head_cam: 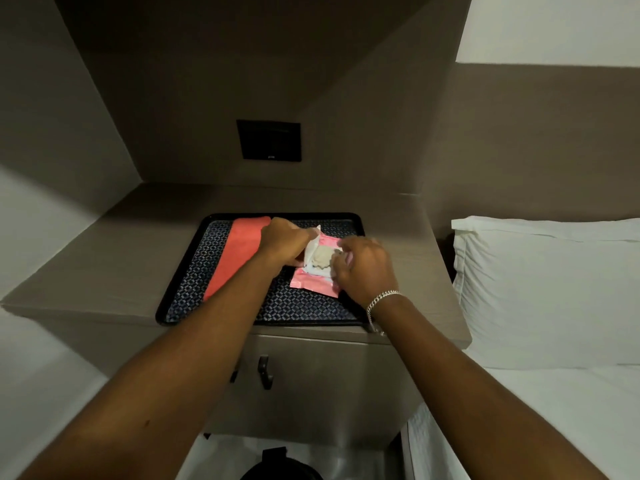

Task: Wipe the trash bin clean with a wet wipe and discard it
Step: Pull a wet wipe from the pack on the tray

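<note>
Pink wet wipe pack (313,284) on black tray (180,271) atop bench (104,265), left hand (285,242) pinching its flap open, right hand (363,268) fingers (337,263) pinching the wipe (322,259), red cloth (235,254) alongside, pillow (547,289) right, dark bin (280,469) partly visible below.

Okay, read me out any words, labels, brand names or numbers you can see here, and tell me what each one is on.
None can be read.
Pink wet wipe pack: no legible print; the left hand and right hand cover much of it.
Black wall panel: a tiny pale mark at its lower edge, too small to read.
Red sheet and patterned tray: no text visible.
</note>
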